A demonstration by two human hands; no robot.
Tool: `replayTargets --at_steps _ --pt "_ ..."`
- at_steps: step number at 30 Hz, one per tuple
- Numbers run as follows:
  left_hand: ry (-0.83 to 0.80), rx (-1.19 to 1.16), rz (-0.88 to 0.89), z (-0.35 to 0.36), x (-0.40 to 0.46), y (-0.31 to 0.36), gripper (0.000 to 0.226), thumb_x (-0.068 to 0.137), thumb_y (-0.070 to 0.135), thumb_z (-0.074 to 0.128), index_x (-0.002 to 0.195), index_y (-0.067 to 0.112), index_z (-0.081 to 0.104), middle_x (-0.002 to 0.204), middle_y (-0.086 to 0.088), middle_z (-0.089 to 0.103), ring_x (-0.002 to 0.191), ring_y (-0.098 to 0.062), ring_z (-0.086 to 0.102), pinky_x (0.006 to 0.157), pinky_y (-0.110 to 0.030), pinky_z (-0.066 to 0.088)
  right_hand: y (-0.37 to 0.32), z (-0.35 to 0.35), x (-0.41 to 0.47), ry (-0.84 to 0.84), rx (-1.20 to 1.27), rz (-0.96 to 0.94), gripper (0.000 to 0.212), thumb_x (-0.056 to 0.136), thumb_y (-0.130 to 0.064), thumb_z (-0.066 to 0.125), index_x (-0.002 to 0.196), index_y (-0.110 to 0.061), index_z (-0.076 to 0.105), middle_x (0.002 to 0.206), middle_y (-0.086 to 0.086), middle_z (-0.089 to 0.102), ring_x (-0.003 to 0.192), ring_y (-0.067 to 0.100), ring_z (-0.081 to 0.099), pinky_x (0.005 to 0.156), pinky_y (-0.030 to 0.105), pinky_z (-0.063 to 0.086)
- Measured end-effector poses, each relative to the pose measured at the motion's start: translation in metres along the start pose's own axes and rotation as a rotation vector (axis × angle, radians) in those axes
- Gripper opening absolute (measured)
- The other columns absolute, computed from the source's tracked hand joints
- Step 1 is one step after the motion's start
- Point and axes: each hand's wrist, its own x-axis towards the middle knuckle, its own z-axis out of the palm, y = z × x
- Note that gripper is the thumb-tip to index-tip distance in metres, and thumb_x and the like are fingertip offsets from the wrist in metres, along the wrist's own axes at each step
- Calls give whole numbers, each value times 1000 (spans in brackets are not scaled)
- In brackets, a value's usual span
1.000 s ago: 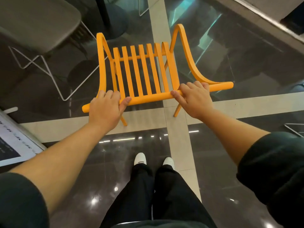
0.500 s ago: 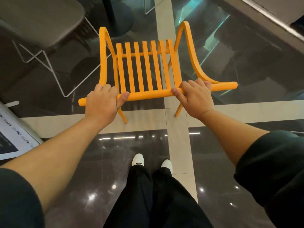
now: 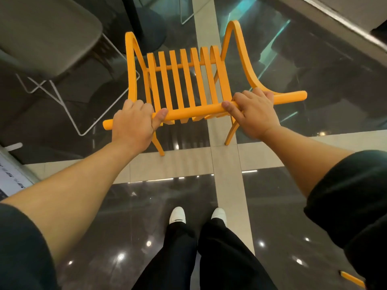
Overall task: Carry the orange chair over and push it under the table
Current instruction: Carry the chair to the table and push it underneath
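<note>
The orange chair (image 3: 186,80) with a slatted back and curved armrests is right in front of me, seen from above. My left hand (image 3: 133,124) grips the left part of its round top rail, and my right hand (image 3: 252,114) grips the right part. Two of its rear legs show below the rail, over the dark glossy floor and a pale floor strip. A table edge (image 3: 343,24) runs across the top right corner; a dark round pedestal base (image 3: 150,26) stands ahead beyond the chair.
A grey chair (image 3: 41,32) on a white wire frame stands to the left, close to the orange chair's left armrest. A white sign board (image 3: 10,174) lies at the left edge. Another orange piece (image 3: 351,279) shows at the bottom right. My white shoes (image 3: 178,215) are below.
The chair and both hands have moved forward, away from my feet, toward the pedestal base. It has drawn nearer to the grey chair. Both grips are unchanged.
</note>
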Motion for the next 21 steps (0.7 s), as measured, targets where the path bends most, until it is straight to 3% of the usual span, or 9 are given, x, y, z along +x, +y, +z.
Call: replayTargets --at_steps 7,21 --pt "-29 -4 -52 -2 41 33 68 107 63 24 86 10 63 89 -10 61 91 -31 56 74 -55 56 41 -15 41 -12 8 -43 52 106 -66 26 84 -29 55 81 -6 56 89 20 45 92 41 24" --pt "2 -18 -151 8 142 107 66 105 64 23 77 15 57 80 -5 56 82 -28 53 65 -49 51 139 -41 148 -51 28 -149 53 103 -69 27 83 -30 56 79 -9 54 87 18 46 90 36 22"
